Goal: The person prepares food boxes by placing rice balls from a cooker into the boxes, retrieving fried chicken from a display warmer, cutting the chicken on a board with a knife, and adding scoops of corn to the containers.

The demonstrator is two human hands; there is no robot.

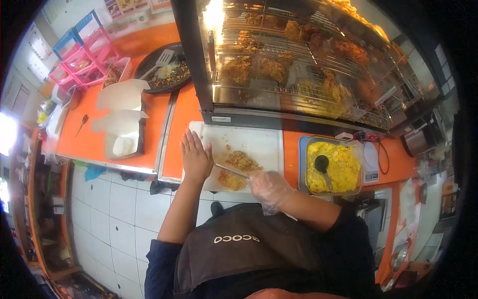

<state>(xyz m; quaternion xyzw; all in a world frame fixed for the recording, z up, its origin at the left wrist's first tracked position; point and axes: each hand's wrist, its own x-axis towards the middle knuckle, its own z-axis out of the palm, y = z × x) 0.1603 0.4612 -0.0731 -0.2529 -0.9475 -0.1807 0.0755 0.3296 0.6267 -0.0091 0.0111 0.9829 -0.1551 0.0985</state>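
My left hand (197, 157) is bare and holds nothing. Its fingers are extended flat above the left edge of a white cutting board (261, 136); whether the palm touches the board I cannot tell. In a clear plastic glove, my right hand (269, 188) grips a long, thin metal utensil (230, 170), its tip angled towards my left wrist. The glove hides much of the utensil, so its exact kind is unclear. Two golden-brown pieces of breaded fried food lie on the board: an upper piece (242, 160) and a lower piece (230, 181). Crumbs are scattered around them.
A glass display warmer (239, 116) with fried food stands directly behind the board. To the right are a container of yellow food (343, 168) with a black scoop (322, 164) and a kitchen scale (370, 159). Leftward sit an opened paper box (125, 144), scissors (82, 124) and a black pan (149, 84).
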